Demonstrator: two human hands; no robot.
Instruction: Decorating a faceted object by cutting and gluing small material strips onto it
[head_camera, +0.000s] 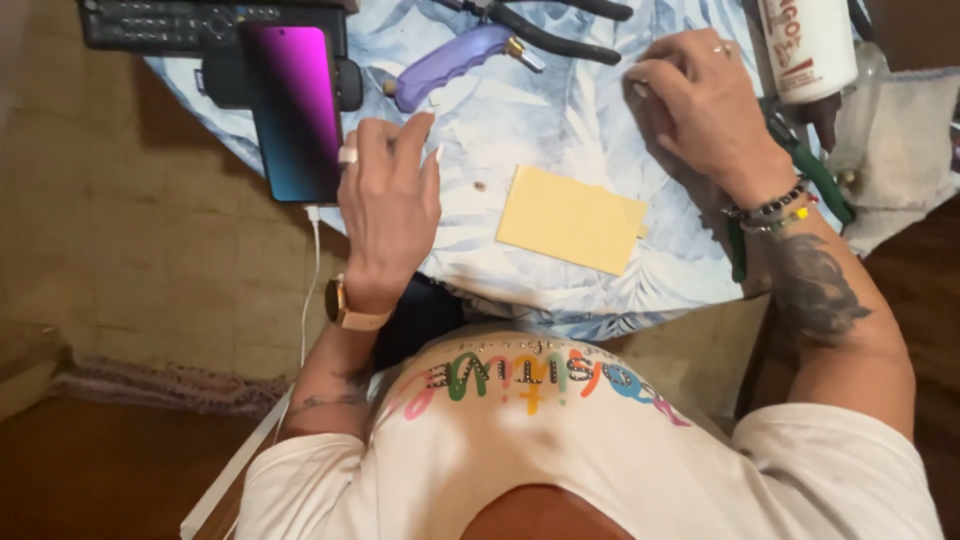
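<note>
My left hand (388, 200) rests palm down on the pale blue patterned table cover (560, 110), its fingers curled loosely beside a smartphone (293, 110) with a purple-to-blue screen. My right hand (700, 100) lies at the upper right of the table, fingers curled, thumb and fingertips pinched near the cloth; whether it holds anything small I cannot tell. A yellow rectangular card (570, 218) lies flat between the two hands, touched by neither. A tiny brown bead-like speck (480, 186) sits just left of the card.
A purple glue gun (450, 62) and black pliers (555, 35) lie at the table's far side. A white bottle (808, 45) stands top right, green-handled pliers (815, 180) by my right wrist. A white cable (308, 290) hangs from the phone. A black device (170, 22) sits top left.
</note>
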